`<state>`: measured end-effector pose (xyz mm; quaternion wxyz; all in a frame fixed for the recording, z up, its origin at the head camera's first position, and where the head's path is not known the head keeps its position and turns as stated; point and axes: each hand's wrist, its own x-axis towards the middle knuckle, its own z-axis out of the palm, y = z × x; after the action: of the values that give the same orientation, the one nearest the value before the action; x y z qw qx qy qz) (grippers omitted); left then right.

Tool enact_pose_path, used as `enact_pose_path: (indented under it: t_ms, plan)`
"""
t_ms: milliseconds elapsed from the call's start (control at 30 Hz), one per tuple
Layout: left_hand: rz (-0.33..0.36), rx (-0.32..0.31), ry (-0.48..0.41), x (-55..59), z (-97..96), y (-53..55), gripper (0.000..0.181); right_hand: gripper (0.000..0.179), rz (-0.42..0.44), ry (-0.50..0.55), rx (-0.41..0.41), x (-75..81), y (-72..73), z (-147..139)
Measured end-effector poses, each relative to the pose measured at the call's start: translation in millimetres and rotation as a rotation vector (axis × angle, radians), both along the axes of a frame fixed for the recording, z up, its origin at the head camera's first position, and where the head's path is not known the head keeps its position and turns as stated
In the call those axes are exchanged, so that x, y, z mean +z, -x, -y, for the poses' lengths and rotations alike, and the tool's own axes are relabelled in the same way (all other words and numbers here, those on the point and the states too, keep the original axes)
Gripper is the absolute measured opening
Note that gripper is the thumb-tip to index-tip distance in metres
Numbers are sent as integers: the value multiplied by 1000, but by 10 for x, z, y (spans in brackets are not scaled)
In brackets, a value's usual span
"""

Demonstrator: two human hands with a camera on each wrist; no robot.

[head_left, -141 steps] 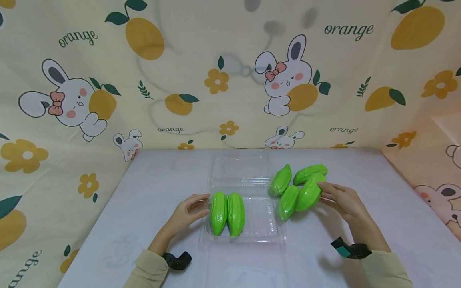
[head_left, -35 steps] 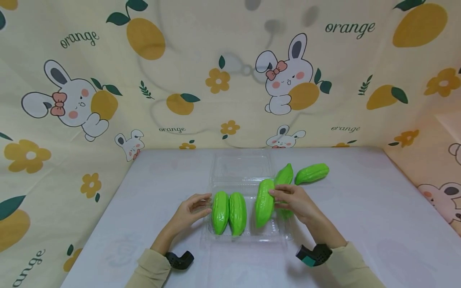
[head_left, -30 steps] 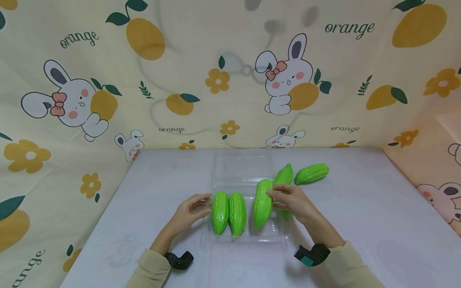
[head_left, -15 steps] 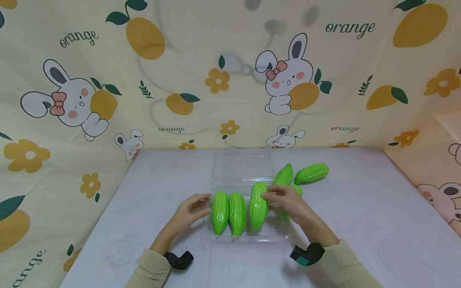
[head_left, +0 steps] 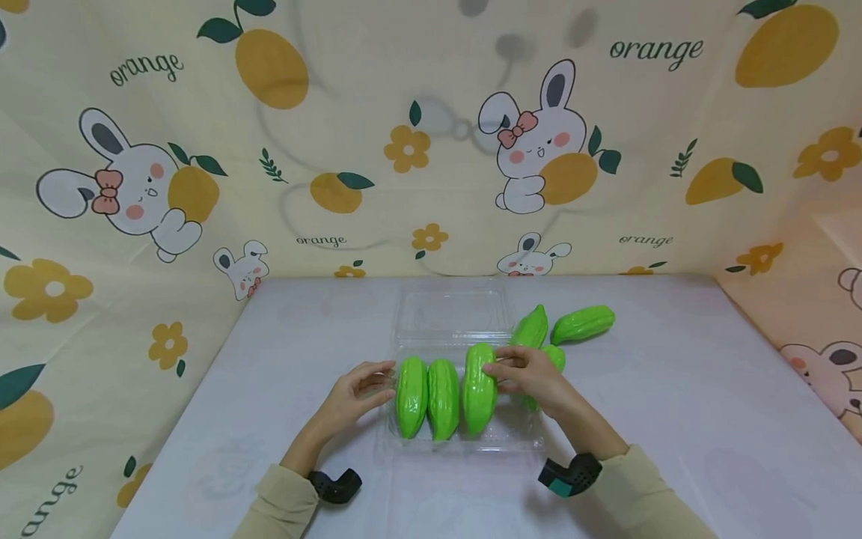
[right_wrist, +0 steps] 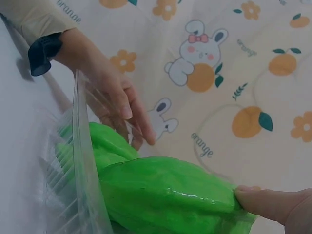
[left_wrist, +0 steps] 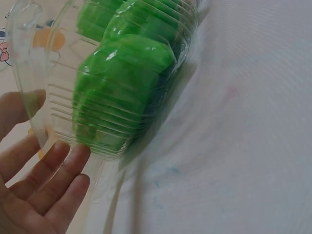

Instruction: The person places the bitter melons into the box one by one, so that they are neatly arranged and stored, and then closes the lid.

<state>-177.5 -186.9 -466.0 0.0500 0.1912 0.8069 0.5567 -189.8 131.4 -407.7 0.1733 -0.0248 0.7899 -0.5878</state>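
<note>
A clear plastic clamshell box lies opened flat on the table, with two glossy green ribbed gourds side by side at its left. My left hand grips the box's left edge; in the left wrist view its thumb is at the rim and fingertips touch the ribbed wall. My right hand holds a third green gourd between thumb and fingers, over the box just right of the other two. In the right wrist view the thumb presses the near end of this held gourd.
Beyond the right hand a green gourd lies near the box's back right corner. Another gourd rests farther right, and one more gourd is partly hidden behind the hand. The lid spreads toward the patterned backdrop.
My right hand has taken a gourd from the group at the right and carried it left over the box, now close to the two gourds there. The left hand stays at the box edge.
</note>
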Motion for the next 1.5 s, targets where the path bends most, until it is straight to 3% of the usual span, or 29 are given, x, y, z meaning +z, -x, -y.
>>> enact_pose_path:
  t_ms: [600, 900, 1200, 1500]
  plan:
    - [2, -3, -7, 19, 4, 7, 53, 55, -56, -106, 40, 3, -23, 40]
    - [-5, 2, -8, 12, 14, 9, 52, 54, -75, -143, 100, -12, -19, 38]
    - [-12, -4, -8, 5, 6, 9, 51, 54, -98, -133, 218, -38, 37, -13]
    - [-7, -8, -12, 13, 0, -1, 51, 53, -166, -280, 223, -4, -18, 49]
